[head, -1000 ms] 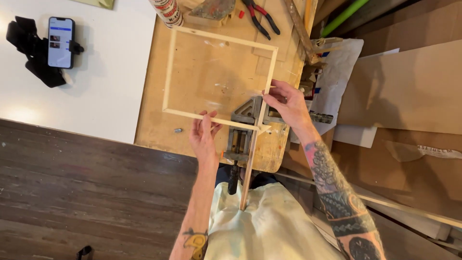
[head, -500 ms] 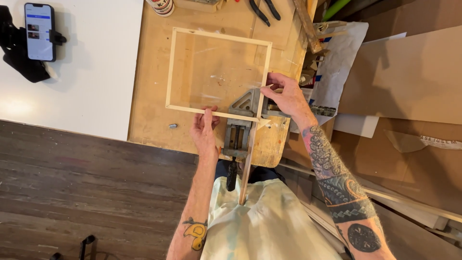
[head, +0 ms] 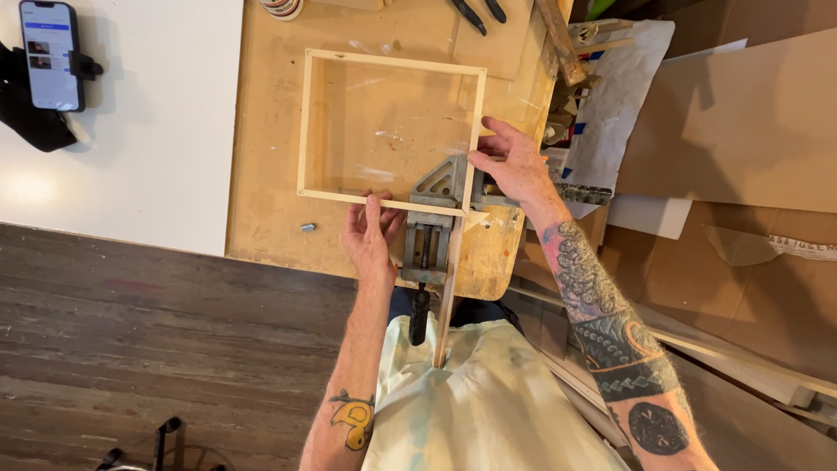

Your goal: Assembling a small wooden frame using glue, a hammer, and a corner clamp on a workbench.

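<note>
— Frame (head: 391,131), pale wood, lay flat with its near right corner seated in the corner clamp (head: 433,228)?
— Yes. Left hand (head: 370,234) pressed flat, right hand (head: 514,164) pinching; aligning step, tightening likely next.

L hand (head: 370,234) & R hand (head: 514,166) press wood frame (head: 307,122) into corner clamp (head: 436,214) on tabletop (head: 270,235) — phone (head: 51,54) far left.

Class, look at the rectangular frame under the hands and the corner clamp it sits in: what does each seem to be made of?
The frame looks like pale, unfinished wood: thin light strips, matt, no paint. The corner clamp looks like cast metal, dull grey, with a threaded screw showing. The left hand and right hand rest on the frame near that corner.
</note>
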